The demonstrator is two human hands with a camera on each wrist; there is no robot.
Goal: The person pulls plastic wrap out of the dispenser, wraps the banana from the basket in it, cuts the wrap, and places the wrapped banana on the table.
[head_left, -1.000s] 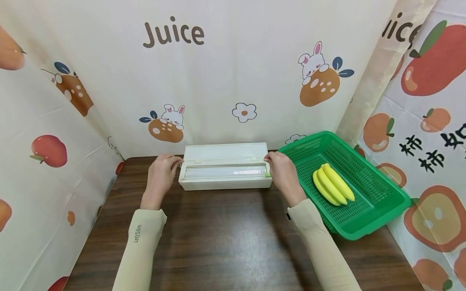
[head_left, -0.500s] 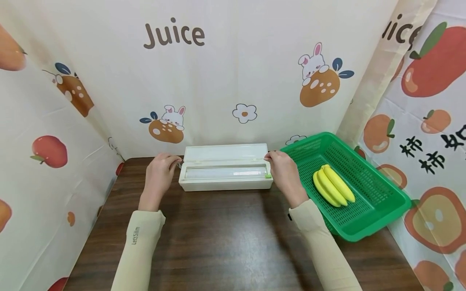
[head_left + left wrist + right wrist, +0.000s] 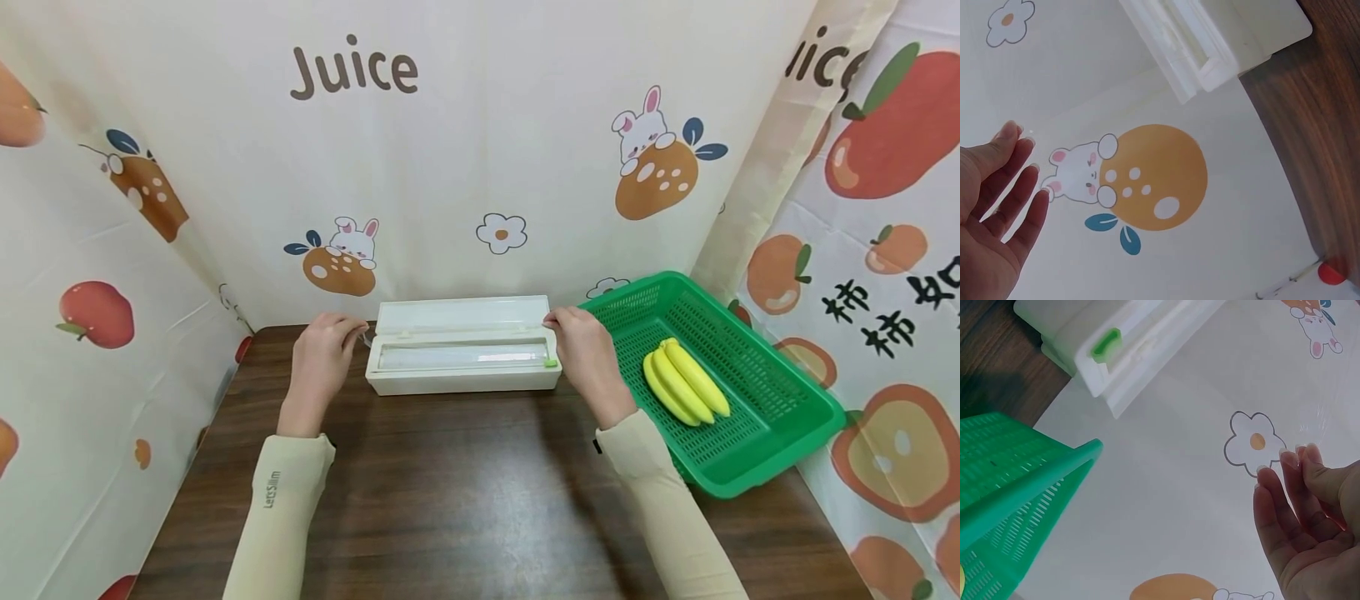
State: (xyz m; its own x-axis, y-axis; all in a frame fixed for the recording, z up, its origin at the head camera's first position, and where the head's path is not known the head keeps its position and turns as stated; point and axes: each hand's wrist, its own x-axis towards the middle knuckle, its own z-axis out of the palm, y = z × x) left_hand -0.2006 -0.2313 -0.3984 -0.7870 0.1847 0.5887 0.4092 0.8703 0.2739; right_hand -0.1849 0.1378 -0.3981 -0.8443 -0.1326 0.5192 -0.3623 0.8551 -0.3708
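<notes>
The left hand (image 3: pixel 318 358) pinches a clear film (image 3: pixel 1317 420) between thumb and fingertip, and the right hand (image 3: pixel 585 354) pinches it too. Both hands are near the 2 ends of a white box (image 3: pixel 465 382), which stands on the brown surface (image 3: pixel 457 500) with its lid (image 3: pixel 463 314) open. To the right, a green basket (image 3: pixel 780 421) contains 3 yellow bananas (image 3: pixel 684 383).

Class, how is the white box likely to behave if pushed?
The box would probably slide rather than tip, being long and low. Its lid stands raised along the back edge, so it may flap. The roll inside looks rounded and might turn.
</notes>
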